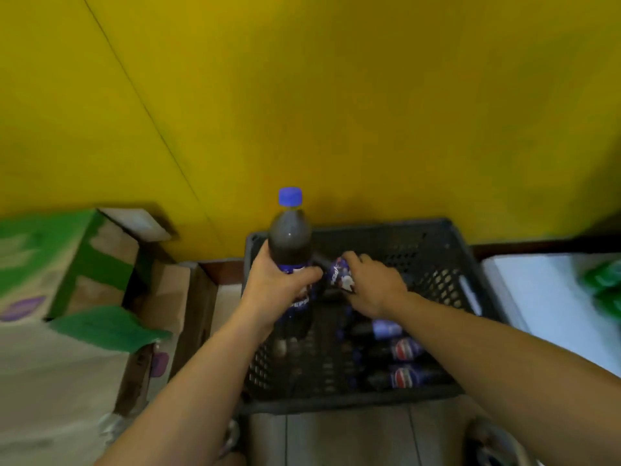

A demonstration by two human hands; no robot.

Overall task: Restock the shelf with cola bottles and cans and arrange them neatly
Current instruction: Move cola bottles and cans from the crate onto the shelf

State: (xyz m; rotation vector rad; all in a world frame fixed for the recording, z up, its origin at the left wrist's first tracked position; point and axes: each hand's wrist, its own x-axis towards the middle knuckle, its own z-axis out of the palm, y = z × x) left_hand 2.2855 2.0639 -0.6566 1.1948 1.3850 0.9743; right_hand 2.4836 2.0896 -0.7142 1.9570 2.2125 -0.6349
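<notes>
Unloading in progress: left hand [285, 284] grips an upright bottle [290, 243], right hand [369, 280] grasps another [339, 275]; several remain in crate [447, 264].

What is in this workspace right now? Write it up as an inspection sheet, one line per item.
Surface: dark plastic crate on a grey floor, set against the wall.
Job's things: upright cola bottle with a blue cap, held at the crate's left side; second bottle tilted in the crate; more bottles lying on the crate bottom. No cans or shelf seen.
Clutter: green and brown cardboard boxes left of the crate; white object to its right, too blurred to identify.
Grippers: left hand grips the upright cola bottle; right hand grips the second bottle.
Cables: nothing seen.
Surroundings: yellow wall behind the crate.
</notes>
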